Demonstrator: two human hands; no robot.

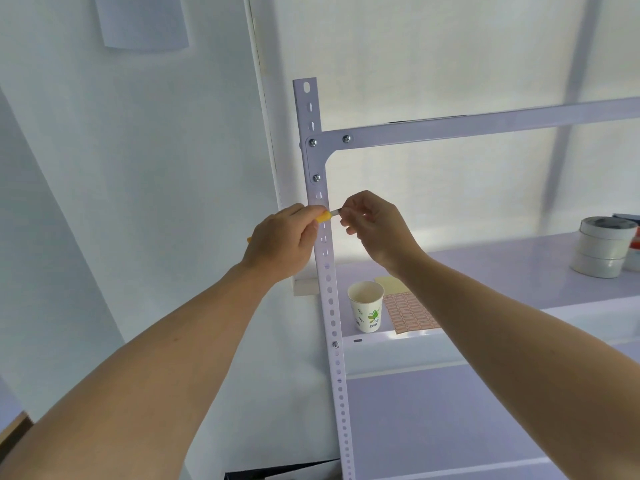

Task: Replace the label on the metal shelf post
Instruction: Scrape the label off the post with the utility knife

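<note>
Left hand (281, 241) grips yellow tool (323, 216) at post (327, 271); right hand (375, 226) pinches its tip, perhaps label.

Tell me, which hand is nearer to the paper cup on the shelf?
Right. The right hand is above the paper cup, a little to its right, on the shelf side of the post. The left hand is across the post, farther left.

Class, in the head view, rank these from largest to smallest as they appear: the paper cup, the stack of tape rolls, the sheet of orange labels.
1. stack of tape rolls
2. sheet of orange labels and paper cup: too alike to rank
</note>
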